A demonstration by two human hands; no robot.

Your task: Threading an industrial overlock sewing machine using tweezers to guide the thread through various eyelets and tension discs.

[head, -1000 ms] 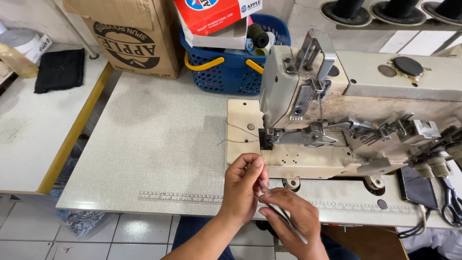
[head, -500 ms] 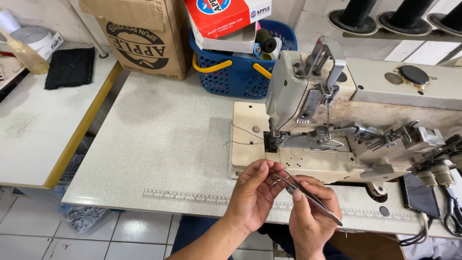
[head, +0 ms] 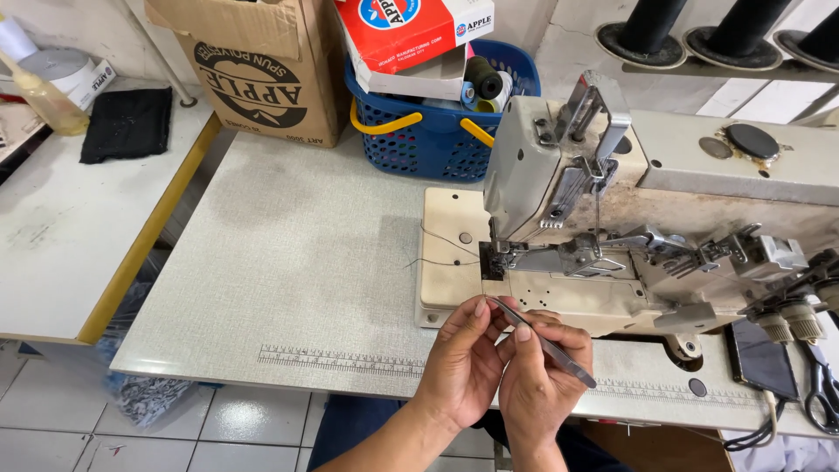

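Before sewing machine (head: 612, 236): tweezers (head: 544, 343) pinched between both hands, left (head: 461, 363), right (head: 540, 380).

Slim metal tweezers (head: 544, 341) slant between both hands, tips near the sewing machine's (head: 612, 227) needle.

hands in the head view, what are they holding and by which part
The right hand pinches metal tweezers around their middle. The left hand touches the tip end; whether it holds thread cannot be told.

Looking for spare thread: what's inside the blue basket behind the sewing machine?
The blue basket shows a dark thread cone and lighter spools. A red-and-white box lies on top, covering the rest.
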